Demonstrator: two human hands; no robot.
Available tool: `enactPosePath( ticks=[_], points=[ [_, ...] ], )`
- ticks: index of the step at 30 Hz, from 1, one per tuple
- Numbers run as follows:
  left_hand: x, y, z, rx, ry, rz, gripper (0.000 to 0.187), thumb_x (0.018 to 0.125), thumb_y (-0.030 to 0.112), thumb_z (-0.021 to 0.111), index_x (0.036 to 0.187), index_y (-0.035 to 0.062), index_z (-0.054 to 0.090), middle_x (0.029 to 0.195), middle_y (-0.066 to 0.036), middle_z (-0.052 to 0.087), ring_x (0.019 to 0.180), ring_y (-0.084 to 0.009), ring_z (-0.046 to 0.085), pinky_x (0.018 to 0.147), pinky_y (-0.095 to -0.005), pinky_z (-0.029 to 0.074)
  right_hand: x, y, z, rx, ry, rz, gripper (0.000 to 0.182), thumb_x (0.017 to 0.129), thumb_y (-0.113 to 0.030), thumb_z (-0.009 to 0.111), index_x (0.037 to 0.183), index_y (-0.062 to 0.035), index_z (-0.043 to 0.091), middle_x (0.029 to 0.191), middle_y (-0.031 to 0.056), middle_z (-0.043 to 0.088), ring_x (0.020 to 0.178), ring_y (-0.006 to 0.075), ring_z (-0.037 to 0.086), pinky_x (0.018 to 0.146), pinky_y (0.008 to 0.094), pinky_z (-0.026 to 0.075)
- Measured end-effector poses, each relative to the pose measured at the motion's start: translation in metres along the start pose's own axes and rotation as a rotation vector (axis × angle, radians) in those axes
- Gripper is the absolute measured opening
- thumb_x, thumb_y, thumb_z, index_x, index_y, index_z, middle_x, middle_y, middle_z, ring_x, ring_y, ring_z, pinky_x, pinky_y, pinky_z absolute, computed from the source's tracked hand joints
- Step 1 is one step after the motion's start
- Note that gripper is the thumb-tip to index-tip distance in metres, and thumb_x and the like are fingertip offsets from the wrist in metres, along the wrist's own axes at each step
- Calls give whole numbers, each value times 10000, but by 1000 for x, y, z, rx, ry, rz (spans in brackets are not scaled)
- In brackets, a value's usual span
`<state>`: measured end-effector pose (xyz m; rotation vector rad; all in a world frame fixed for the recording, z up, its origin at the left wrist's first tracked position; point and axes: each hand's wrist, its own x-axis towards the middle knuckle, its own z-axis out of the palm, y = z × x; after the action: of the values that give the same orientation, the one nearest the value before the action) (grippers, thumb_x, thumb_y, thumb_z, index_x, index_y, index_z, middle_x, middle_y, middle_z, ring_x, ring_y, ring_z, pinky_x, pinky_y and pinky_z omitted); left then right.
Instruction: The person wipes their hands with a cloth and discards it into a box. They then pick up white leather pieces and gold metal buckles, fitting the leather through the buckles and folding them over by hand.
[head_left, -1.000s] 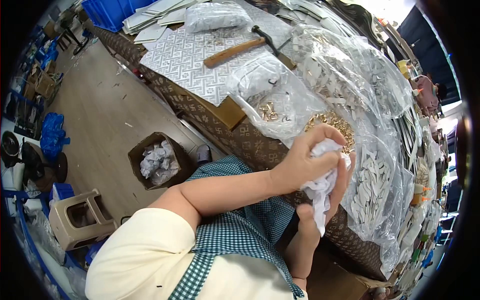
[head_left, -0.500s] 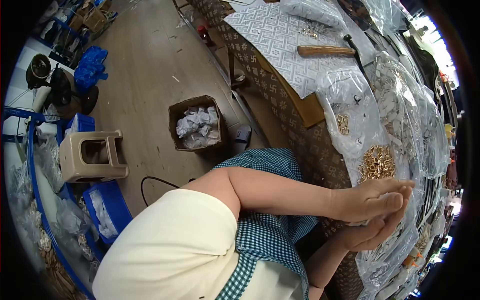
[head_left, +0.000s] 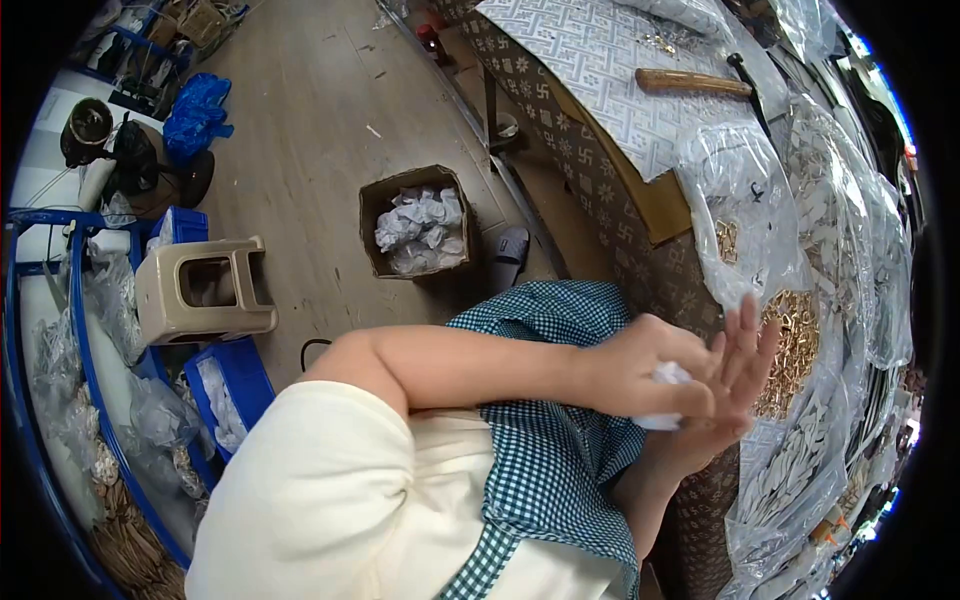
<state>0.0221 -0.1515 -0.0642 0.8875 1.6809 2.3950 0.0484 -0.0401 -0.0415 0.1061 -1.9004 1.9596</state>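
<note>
My left hand (head_left: 645, 365), on the upper arm in the head view, is closed around a crumpled piece of white paper (head_left: 668, 374), which shows between its thumb and fingers. Just beyond it is my right hand (head_left: 705, 440), with its fingers raised and spread, overlapping the left fingertips. Motion blurs both hands. A pile of small gold-coloured metal pieces (head_left: 790, 355) lies on the table right behind the right fingers. Above that pile is a clear plastic bag (head_left: 735, 185) with a few gold pieces (head_left: 727, 242) in it.
A hammer with a wooden handle (head_left: 690, 82) rests on the patterned sheet (head_left: 570, 60). Plastic-wrapped strips (head_left: 800, 470) cover the table's far side. On the floor stand a cardboard box (head_left: 372, 235) of crumpled white paper, a beige stool (head_left: 205, 290) and a blue bin (head_left: 245, 385).
Both hands have drawn back from the table towards my body. The left has closed, and white paper now shows in it. The right fingers have risen and spread. The view has shifted slightly.
</note>
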Motion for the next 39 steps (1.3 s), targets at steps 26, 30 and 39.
enactPosePath(
  ticks=[26,30,39],
  points=[
    [-223,-167,-396,1112,896,-785,565,776,377,756,1249,93,637,1232,-233,578,1119,-370,589,958,-419,486,-42,30,-79,-114,92,220,232,1015,-159,525,987,42,638,1047,127,643,922,153,587,842,282,481],
    [-75,-65,-302,960,1004,-206,283,928,171,629,1166,20,656,1054,-98,630,912,-172,603,834,-300,492,-40,21,-78,-111,126,167,190,1001,-138,535,956,28,618,980,120,648,856,150,584,812,272,479],
    [122,6,-87,981,-64,163,154,848,93,706,993,44,718,962,-94,662,851,-240,642,773,-323,524,-49,11,-98,-124,173,60,114,979,-70,558,977,30,614,873,87,635,765,126,606,688,229,486]
  ],
)
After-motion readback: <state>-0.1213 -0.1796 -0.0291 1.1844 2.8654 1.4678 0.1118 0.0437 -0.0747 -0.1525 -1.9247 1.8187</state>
